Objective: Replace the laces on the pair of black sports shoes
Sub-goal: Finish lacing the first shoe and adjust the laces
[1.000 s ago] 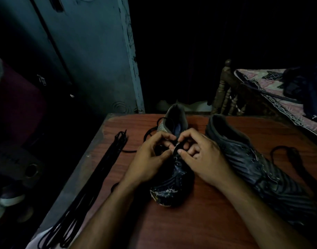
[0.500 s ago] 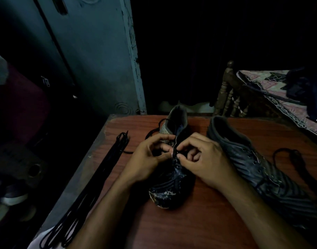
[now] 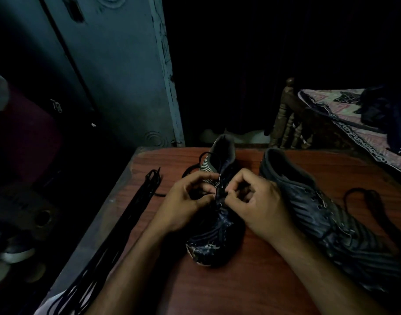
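- Shoe in work (image 3: 214, 233): black sports shoe, toe toward the person, on the tabletop (image 3: 251, 289) directly under both grips.
- Left grip (image 3: 185, 205): fingers curled over the eyelet row from the left; thumb and forefinger appear to pinch a dark lace (image 3: 206, 192). Dim light; the hold is not certain.
- Right grip (image 3: 260, 208): thumb and forefinger closed in a pinch on the edge of the eyelet flap, touching the left grip's fingertips; other fingers curled.
- Second shoe (image 3: 326, 219): just right of the right grip, lying along the tabletop, eyelets apparently empty.
- Loose lace (image 3: 365, 201): looped beyond the second shoe, well right of the grips.
- Lace bundle (image 3: 117, 226): long strands along the tabletop's edge, well left of the left grip.
- Step, as judged: working lace through the upper eyelets; whether in or out cannot be told.
- Next move calls for: a steady flap and a straight pull of the lace end through one eyelet.
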Action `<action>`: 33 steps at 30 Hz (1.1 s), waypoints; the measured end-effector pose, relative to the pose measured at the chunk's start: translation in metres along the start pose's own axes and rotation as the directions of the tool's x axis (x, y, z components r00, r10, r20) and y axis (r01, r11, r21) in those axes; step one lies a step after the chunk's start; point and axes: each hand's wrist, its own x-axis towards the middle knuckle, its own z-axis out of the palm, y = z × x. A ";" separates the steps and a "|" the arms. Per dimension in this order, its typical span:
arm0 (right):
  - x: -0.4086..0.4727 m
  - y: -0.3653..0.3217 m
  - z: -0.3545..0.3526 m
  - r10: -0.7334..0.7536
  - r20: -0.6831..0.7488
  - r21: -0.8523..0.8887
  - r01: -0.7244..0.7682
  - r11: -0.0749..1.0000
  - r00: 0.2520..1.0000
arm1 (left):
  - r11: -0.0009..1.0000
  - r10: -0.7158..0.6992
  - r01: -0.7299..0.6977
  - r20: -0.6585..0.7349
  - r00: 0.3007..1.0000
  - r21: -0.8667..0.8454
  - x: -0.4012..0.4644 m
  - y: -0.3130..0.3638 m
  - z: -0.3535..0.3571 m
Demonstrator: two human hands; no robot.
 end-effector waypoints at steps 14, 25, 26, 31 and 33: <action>0.010 0.001 -0.003 0.271 -0.109 0.488 -0.186 0.853 0.956 | 0.947 0.149 -0.059 -0.269 0.952 0.316 -0.005 0.008 -0.006; 0.007 -0.008 -0.024 0.153 0.203 -0.306 -0.086 0.948 0.967 | 0.858 0.215 -0.049 -0.270 0.939 0.512 -0.010 0.011 -0.005; 0.008 -0.006 -0.025 0.138 0.164 -0.258 -0.093 0.962 0.977 | 0.864 0.205 -0.042 -0.277 0.939 0.501 -0.010 0.010 -0.005; 0.017 -0.006 -0.022 0.248 -0.068 0.365 -0.207 0.908 0.966 | 0.897 0.163 -0.017 -0.296 0.941 0.441 -0.007 0.006 -0.004; 0.020 -0.011 -0.022 0.342 -0.045 0.643 -0.235 0.729 0.939 | 0.902 0.167 -0.019 -0.306 0.937 0.432 -0.008 0.005 -0.004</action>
